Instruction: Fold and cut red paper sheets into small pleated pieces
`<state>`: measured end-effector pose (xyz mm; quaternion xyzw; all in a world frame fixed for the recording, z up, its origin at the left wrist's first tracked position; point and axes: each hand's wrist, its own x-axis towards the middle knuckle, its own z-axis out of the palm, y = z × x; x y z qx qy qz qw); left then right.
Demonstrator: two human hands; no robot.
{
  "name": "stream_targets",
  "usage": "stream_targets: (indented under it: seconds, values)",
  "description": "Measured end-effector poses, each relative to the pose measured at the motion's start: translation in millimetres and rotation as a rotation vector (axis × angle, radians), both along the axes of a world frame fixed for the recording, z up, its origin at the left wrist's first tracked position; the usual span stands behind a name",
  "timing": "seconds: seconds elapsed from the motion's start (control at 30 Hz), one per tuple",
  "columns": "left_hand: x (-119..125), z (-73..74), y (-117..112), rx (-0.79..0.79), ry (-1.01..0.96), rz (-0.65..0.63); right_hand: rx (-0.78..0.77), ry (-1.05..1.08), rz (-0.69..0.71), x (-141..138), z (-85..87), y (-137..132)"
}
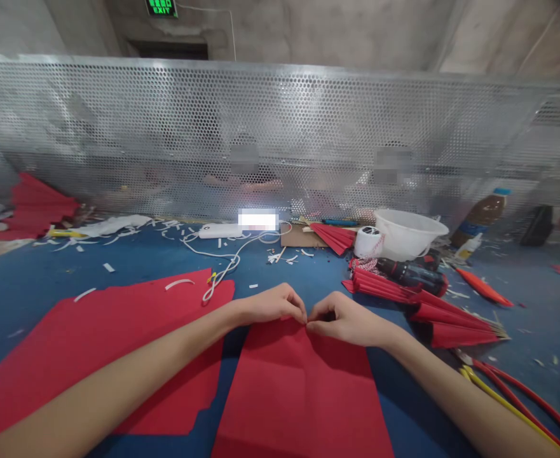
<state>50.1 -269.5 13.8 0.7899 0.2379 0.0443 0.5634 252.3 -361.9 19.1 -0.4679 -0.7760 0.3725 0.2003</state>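
1. Firstly, the only writing I can read on my feed is "EXIT" on a green illuminated exit sign (161, 7), which sits at the top edge of the frame; the smaller characters above the word are too small to read.
2. A brown bottle with a blue cap (480, 219) stands toward the far right, its label unreadable.
3. Hard to make out: two seated co-workers (244, 172) appear dimly through a perforated metal screen (117, 114), their heads blurred. A blurred white patch also covers part of the view just above a white oblong box (217, 231).
4. Surface: a blue workbench (36, 299) is strewn with white paper scraps (109, 267). On it lie a tangled white cable (232, 257), a black-and-red cordless drill (410, 277), a white plastic basin (406, 234) and pleated red fan-shaped bundles (456, 324).
5. Room: rough grey concrete walls (356, 32) rise behind the screen.
6. Hands: the left hand (273, 304) and right hand (346, 320) are together, fingertips meeting as they pinch the top edge of a flat red sheet (299, 394). That sheet lies on the bench directly in front of the person, beside a second red sheet (117, 337) under the left forearm.
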Motion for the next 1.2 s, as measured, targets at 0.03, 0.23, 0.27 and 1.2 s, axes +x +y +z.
stream_targets:
  seconds: [0.03, 0.23, 0.27, 1.2]
  values:
    - [0.1, 0.4, -0.3, -0.003, -0.004, 0.005, -0.002, 0.001, 0.004, 0.3, 0.8, 0.1]
    - [1.2, 0.8, -1.6, 0.001, -0.026, 0.027, -0.012, 0.005, 0.044, 3.4, 3.9, 0.1]
    - [1.4, 0.6, -1.7, 0.003, -0.027, 0.026, -0.006, 0.009, 0.044, 3.8, 3.5, 0.1]
    - [-0.4, 1.0, -0.4, -0.009, -0.002, 0.001, -0.032, 0.027, 0.074, 5.3, 3.8, 1.6]
